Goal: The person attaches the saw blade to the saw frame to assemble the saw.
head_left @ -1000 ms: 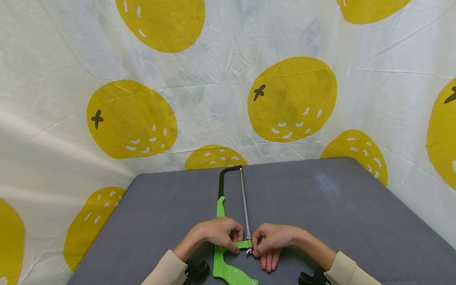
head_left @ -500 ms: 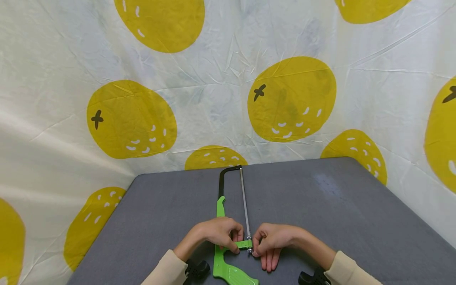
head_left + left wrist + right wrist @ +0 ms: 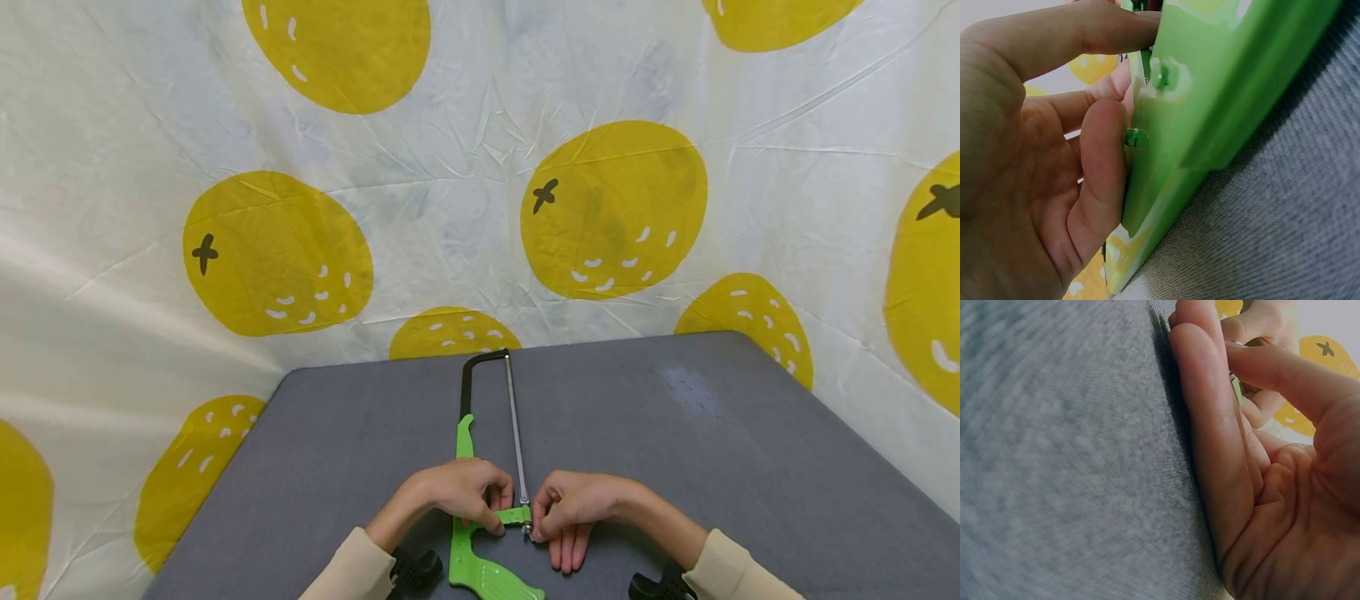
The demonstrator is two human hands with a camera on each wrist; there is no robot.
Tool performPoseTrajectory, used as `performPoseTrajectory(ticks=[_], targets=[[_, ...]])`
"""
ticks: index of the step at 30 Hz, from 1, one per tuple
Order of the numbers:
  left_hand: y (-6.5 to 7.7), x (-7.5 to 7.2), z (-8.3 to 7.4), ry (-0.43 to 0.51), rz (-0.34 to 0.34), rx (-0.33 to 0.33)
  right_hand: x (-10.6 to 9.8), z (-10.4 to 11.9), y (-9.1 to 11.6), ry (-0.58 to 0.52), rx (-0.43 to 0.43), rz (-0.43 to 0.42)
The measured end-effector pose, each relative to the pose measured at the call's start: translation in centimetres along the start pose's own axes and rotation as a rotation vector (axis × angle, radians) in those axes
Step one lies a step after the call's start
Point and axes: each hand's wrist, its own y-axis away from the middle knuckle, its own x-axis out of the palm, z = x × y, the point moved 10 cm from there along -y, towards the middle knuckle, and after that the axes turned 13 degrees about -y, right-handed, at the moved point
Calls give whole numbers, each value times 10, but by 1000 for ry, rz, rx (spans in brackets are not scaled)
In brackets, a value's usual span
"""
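Note:
A hacksaw (image 3: 466, 442) with a green handle and black front frame lies on the grey table, its handle toward me. The thin silver blade (image 3: 516, 425) runs along its right side. My left hand (image 3: 465, 490) grips the green crossbar near the handle, thumb on the near side. In the left wrist view the green frame (image 3: 1172, 119) fills the middle, with the fingers curled against it. Thumb and index finger of my right hand (image 3: 573, 504) pinch the small metal wing nut (image 3: 527, 530) at the blade's near end. The other right fingers extend along the table, as the right wrist view shows.
The grey cloth-covered table (image 3: 675, 442) spreads to both sides of the saw. Behind and beside it hangs a white curtain (image 3: 442, 225) with large yellow fruit prints. Black wrist mounts (image 3: 417, 568) sit below the beige sleeves.
The wing nut shows at a different angle between the right fingertips, turned slightly. The saw and the left hand have stayed in place.

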Motion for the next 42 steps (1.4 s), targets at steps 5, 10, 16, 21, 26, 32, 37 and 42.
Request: performPoseTrajectory(ticks=[5,10,16,21,26,32,37,42], targets=[[-1,1,1,4,2,7,0,0,0,-2,-6,5],[-1,2,1,6,4,10,0,0,0,-5,-6,10],[-1,1,1,-2,-2,10,-1,-1,-1,-3,-6,3],[-1,1,1,-5,-5,10,-2,0,-2,2,-7,-1],[-1,1,1,-4,-5,7,-2,0,-2,3,-8,-3],[-1,0,1,-11,-7,5,-2,-1,-2,-3,-3,-4],[-1,0,1,-16,-9,5,-3,-1,-2,-6,-6,-7],[-1,-1,1,-18,-10,8,-3,0,-2,-1,-11,-11]])
